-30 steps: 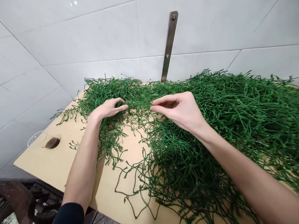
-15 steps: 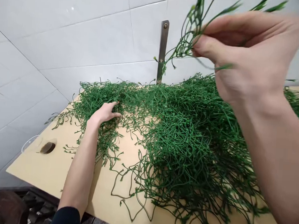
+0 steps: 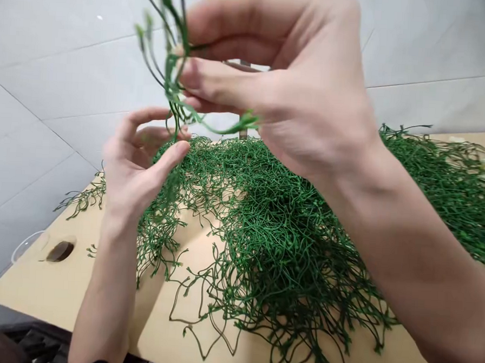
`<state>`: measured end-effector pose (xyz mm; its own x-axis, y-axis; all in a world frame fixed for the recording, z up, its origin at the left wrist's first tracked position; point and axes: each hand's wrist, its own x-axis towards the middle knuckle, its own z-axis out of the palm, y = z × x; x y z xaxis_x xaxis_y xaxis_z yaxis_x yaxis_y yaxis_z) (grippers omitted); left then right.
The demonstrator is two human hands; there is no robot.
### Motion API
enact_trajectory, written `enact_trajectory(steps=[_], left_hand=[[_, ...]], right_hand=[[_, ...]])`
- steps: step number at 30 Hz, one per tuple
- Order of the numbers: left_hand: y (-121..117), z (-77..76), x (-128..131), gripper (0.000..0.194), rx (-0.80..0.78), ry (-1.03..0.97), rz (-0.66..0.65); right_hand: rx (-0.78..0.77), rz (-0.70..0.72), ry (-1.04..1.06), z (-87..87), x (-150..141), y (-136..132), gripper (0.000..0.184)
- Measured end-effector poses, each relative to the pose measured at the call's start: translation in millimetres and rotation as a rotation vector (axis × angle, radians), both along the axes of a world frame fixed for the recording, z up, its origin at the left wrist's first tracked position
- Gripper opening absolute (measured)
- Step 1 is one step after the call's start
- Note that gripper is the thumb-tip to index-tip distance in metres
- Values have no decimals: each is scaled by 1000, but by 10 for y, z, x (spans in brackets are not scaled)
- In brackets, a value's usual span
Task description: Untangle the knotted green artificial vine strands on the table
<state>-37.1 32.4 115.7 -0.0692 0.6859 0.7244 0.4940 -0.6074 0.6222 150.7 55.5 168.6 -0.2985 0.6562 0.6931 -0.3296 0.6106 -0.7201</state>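
My right hand (image 3: 308, 93), close to the camera, pinches a small bunch of thin green plastic-looking stems (image 3: 172, 94) between thumb and fingers. Small light-green tips stick out above and to the right of the pinch. My left hand (image 3: 131, 167) is just below, its fingers and thumb curled round the lower part of the same bunch; blur partly hides the grip. Beneath both hands spreads a big tangled heap of the same green stems (image 3: 276, 232).
A pale yellow board (image 3: 185, 335) carries the heap, with a round dark hole (image 3: 60, 251) near its left end. A clear round rim (image 3: 23, 246) shows beside the hole. White wall tiles (image 3: 70, 48) stand behind, and more stems (image 3: 449, 192) lie at the right.
My left hand has risen from the heap to the held bunch. My right hand has brought the bunch leftward and slightly down, so the two hands now meet.
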Motion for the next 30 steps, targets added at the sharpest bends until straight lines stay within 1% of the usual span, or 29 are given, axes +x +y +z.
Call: enact_trajectory(steps=[2, 3, 4, 5, 7, 8, 9, 10, 11, 13, 14, 15, 18, 20, 22, 24, 27, 28, 30], left_hand=[[-47, 32, -92, 39, -22, 19, 7], [-64, 43, -151, 39, -79, 76, -19], [-74, 45, -209, 37, -171, 161, -28], [-77, 36, -257, 36, -267, 257, -36], [-66, -17, -312, 42, -498, 458, -18], [-57, -60, -314, 45, -577, 536, -3], [-49, -109, -299, 47, -624, 602, 8], [-46, -161, -268, 49, -638, 654, 15], [-48, -214, -223, 52, -610, 691, 28], [-73, -317, -101, 55, -508, 691, 37], [-92, -369, -31, 56, -452, 647, 22], [-111, -424, 38, 57, -428, 584, -5], [-152, -634, 215, 65, -520, 311, -126], [-153, -802, 290, 73, -513, 79, -202], [-145, -957, 333, 72, -505, -60, -256], [-145, -1064, 347, 60, -492, -143, -262], [-175, -1118, 318, 30, -505, -124, -173], [-189, -1117, 297, 22, -502, -102, -136], [-215, -1108, 250, 15, -482, -71, -82]], right_hand=[[-45, 13, 1, -132, 110, 15, 17], [-113, -24, -7, -237, 167, 32, 15], [-200, -52, -45, -364, 219, 50, 15], [-256, -51, -96, -507, 262, 69, 17], [-359, -60, -258, -807, 309, 99, 17], [-394, -62, -291, -950, 314, 109, 17], [-439, -46, -308, -1079, 309, 116, 19], [-490, -27, -324, -1189, 297, 119, 22], [-526, -16, -322, -1277, 284, 119, 24], [-553, -2, -337, -1382, 263, 116, 25], [-561, 16, -344, -1405, 260, 114, 25], [-570, 40, -350, -1413, 262, 113, 25], [-608, 112, -321, -1392, 289, 113, 26], [-628, 130, -267, -1373, 301, 107, 28], [-651, 141, -223, -1364, 294, 97, 30], [-678, 157, -217, -1361, 280, 90, 32], [-694, 173, -251, -1339, 313, 112, 36], [-678, 158, -278, -1319, 349, 126, 37], [-602, 60, -367, -1253, 447, 149, 34]])
